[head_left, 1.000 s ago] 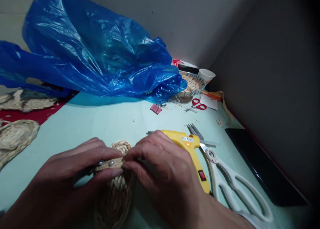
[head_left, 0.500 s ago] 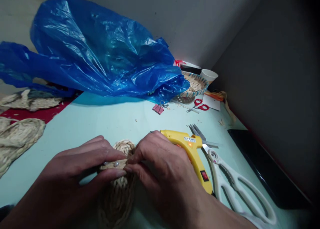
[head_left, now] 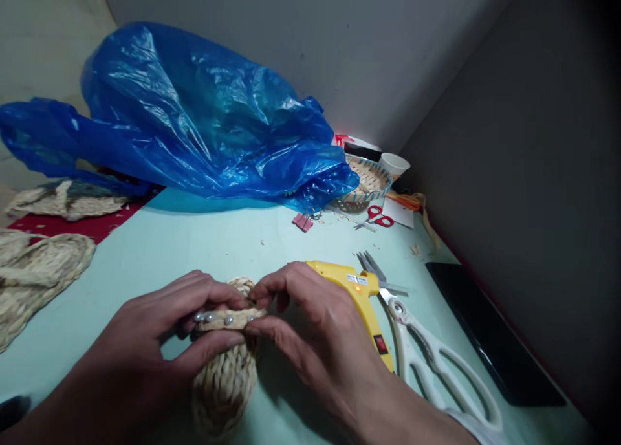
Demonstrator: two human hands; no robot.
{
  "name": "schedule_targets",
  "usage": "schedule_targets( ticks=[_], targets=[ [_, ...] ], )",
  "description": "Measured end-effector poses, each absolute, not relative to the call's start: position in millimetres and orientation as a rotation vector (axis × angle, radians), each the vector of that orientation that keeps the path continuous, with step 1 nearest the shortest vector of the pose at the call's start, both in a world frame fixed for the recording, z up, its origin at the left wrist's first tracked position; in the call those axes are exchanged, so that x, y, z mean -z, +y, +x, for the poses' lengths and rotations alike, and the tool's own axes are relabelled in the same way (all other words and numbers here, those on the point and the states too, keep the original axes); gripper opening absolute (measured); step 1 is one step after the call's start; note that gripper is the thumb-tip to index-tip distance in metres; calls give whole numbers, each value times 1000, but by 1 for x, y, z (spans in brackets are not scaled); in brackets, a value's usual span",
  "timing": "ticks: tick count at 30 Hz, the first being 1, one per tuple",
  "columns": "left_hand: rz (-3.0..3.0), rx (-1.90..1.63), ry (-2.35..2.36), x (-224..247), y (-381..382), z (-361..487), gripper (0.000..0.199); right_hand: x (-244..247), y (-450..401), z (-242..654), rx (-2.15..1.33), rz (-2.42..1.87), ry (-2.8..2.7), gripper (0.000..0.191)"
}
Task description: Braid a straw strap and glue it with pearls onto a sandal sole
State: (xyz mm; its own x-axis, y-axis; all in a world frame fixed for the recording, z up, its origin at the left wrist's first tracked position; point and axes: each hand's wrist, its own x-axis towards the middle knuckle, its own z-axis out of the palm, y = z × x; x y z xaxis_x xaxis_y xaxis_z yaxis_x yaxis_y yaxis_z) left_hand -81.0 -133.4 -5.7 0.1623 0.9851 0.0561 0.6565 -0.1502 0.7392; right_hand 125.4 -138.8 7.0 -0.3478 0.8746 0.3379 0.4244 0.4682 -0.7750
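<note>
A small slipper woven from pale plant fibre (head_left: 226,383) lies on the table in front of me, its sole pointing away. Across it runs a strap (head_left: 218,322) with several pearl-like beads along its front. My left hand (head_left: 179,322) pinches the strap's left and middle part between thumb and fingers. At the strap's right end, my right hand (head_left: 310,322) is closed on it, thumb below and fingertips above. Just beyond my right hand lies a yellow glue gun (head_left: 366,303) with an orange light lit; my wrist partly covers it.
White-handled scissors (head_left: 427,341) and a black phone-like slab (head_left: 490,328) lie at right. Farther back are a pink binder clip (head_left: 303,222), red scissors (head_left: 381,217), a woven basket (head_left: 369,180) and a paper cup (head_left: 395,165). A blue plastic bag (head_left: 208,121) fills the back; woven pieces (head_left: 43,277) lie left.
My view has shifted slightly. The right fingers have loosened and spread a little along the strap's right end, so more beads and more of the sole show. The left hand keeps its pinch.
</note>
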Motion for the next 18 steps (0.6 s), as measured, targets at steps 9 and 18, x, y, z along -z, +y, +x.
schedule_targets(
  ticks=[9,18],
  targets=[
    [1881,-826,1442,14,-131,-86,16,-13,-141,131,-900,-1189,-1775,5],
    [1971,-884,1418,12,-134,-89,15,-13,-143,135,-832,-1303,-1849,14]
  ],
)
